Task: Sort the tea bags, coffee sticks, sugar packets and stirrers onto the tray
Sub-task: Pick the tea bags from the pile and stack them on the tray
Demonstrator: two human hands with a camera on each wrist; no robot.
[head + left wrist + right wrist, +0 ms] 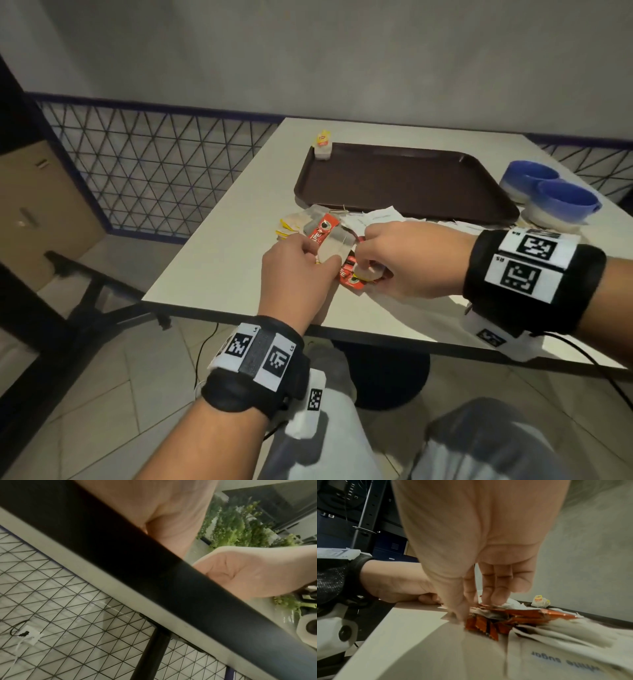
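Just in front of the brown tray [404, 181], on the white table [219, 274], two bare hands work at a mixed pile of packets. Fingers of the left hand [294, 265] curl round the near end of a pale tea bag [334, 245], thumb on top, pinching it. That tea bag lies flat, its long side running from the fingertips away toward the tray. A red coffee stick [322, 231] lies across the tea bag's left edge, its long axis slanting from the left hand's knuckles up toward the tray's near left corner.

Beside it, the right hand [407, 260] reaches down into the pile with fingers curled; the right wrist view shows thumb and fingertips [489, 595] pressed into the heap of red sticks and white paper, but which single packet they grip cannot be told. More red coffee sticks [354, 279] lie under this hand, pointing toward the table's near edge.

White sugar packets [373, 217] spread between the hands and the tray's near rim, one printed "white sugar" close to the right wrist camera. Yellow-tagged tea bags [291, 224] sit at the pile's left side.

On the tray's far left corner stands one tea bag with a yellow tag [322, 145], upright. Right of the tray sit two blue cups [548, 192], side by side
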